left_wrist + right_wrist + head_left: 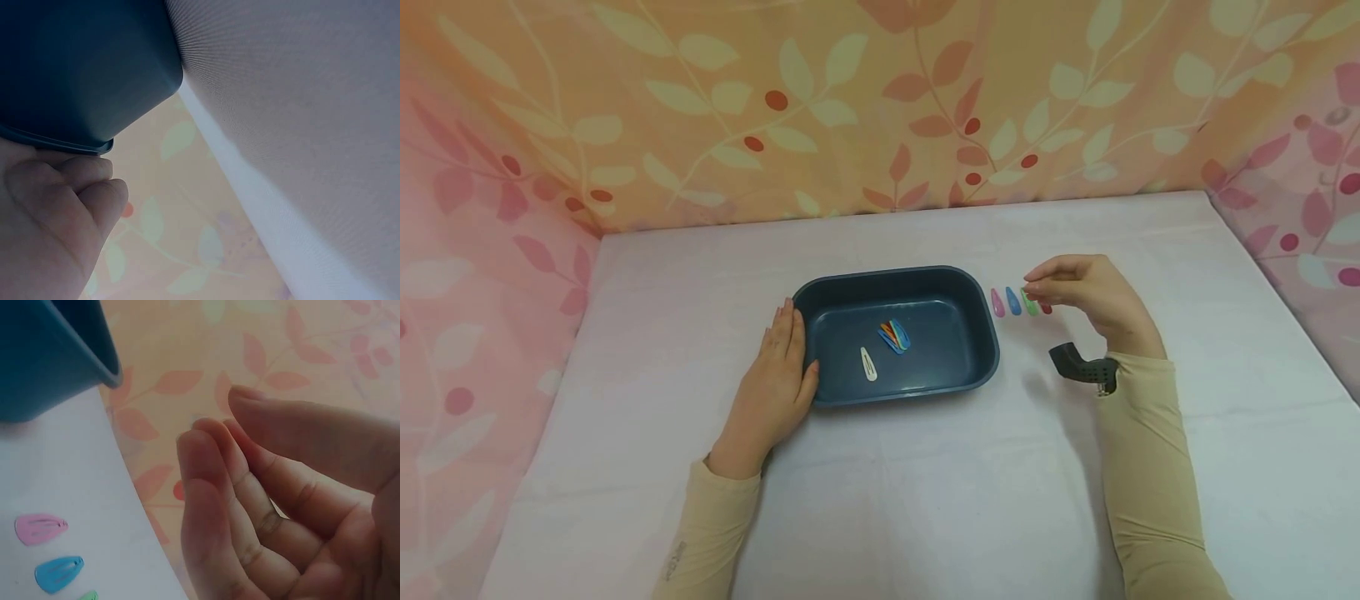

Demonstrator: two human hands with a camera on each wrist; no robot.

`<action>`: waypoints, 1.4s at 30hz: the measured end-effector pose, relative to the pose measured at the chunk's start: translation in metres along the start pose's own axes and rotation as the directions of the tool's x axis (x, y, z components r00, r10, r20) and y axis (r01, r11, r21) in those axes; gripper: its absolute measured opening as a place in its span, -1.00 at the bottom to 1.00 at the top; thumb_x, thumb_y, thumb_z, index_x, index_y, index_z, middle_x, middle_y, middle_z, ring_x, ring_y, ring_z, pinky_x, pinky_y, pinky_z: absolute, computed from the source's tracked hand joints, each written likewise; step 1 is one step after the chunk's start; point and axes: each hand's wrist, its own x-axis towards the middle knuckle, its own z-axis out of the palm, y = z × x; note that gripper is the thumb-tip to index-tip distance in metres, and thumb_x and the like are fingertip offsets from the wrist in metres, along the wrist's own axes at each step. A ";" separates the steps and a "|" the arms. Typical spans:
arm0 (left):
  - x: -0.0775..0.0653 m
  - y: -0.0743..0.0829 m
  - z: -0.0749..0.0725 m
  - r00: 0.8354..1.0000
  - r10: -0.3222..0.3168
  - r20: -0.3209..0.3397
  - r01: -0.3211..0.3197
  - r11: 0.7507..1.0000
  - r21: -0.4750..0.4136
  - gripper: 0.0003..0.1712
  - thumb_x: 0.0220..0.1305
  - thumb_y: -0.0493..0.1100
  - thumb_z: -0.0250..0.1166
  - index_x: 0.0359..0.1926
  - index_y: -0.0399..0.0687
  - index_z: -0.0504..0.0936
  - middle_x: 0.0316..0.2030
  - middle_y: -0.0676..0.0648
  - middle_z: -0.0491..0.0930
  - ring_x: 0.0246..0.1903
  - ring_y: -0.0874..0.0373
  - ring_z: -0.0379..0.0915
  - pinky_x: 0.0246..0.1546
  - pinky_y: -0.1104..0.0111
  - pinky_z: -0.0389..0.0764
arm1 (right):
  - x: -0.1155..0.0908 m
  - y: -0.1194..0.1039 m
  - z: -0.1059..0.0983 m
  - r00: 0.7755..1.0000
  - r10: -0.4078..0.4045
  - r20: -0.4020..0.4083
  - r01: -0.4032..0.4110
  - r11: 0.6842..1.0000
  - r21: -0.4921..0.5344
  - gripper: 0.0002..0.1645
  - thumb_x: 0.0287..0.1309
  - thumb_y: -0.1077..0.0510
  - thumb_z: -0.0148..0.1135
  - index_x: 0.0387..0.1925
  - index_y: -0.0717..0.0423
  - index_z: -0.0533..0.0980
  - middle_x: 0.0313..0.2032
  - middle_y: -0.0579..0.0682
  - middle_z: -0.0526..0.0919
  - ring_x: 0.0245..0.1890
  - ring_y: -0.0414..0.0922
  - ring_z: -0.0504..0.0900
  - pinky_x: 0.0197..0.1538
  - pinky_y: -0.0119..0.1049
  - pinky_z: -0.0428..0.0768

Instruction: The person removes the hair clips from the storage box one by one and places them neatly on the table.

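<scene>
A dark blue rectangular basin [936, 362] stands on the white cloth. My left hand [771, 387] lies along its left side, fingers straight against the rim, thumb over the near corner. Inside the basin are a white snap hair clip [868, 364] and a small pile of blue, orange and other coloured clips [895, 336]. To the basin's right a row holds a pink clip [997, 302], a blue clip [1013, 301], a green clip [1029, 303] and a red clip [1047, 308]. Above the row's right end hovers my right hand [1097, 296], fingers loosely bent, thumb apart, holding nothing.
A black camera mount [1078, 365] juts from the right sleeve [1150, 450] over the table [925, 500]. Patterned curtains [880, 108] close off the back and both sides, right at the table's far edge.
</scene>
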 end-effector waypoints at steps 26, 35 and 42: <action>0.000 -0.001 0.001 1.000 0.000 0.003 0.000 1.000 0.006 -0.23 0.34 -0.15 0.02 0.35 -0.57 -0.05 0.42 -0.39 -0.22 0.42 -0.14 -0.29 0.34 0.05 -0.05 | 0.001 -0.015 0.031 0.985 -0.035 0.171 0.050 0.995 -0.086 -0.72 0.16 0.26 0.24 -0.16 0.42 0.56 -0.38 -0.01 0.71 -0.32 -0.07 0.68 -0.19 -0.33 0.59; 0.000 -0.002 0.002 1.000 0.012 -0.018 -0.012 1.000 0.005 -0.24 0.33 -0.16 0.02 0.35 -0.58 -0.04 0.41 -0.40 -0.19 0.41 -0.16 -0.25 0.33 0.03 -0.02 | 0.000 -0.018 0.044 0.971 -0.069 0.227 0.077 0.997 -0.027 -0.74 0.10 0.30 0.29 -0.21 0.46 0.56 -0.40 0.00 0.71 -0.37 -0.07 0.67 -0.21 -0.30 0.61; -0.001 -0.002 0.002 1.000 0.012 -0.017 -0.012 1.000 -0.004 -0.24 0.33 -0.15 0.02 0.35 -0.57 -0.04 0.42 -0.39 -0.20 0.42 -0.16 -0.27 0.33 0.03 -0.02 | 0.001 -0.018 0.056 0.961 -0.074 0.267 0.091 0.994 -0.052 -0.74 0.10 0.28 0.30 -0.23 0.44 0.57 -0.37 0.09 0.69 -0.33 -0.10 0.66 -0.18 -0.33 0.61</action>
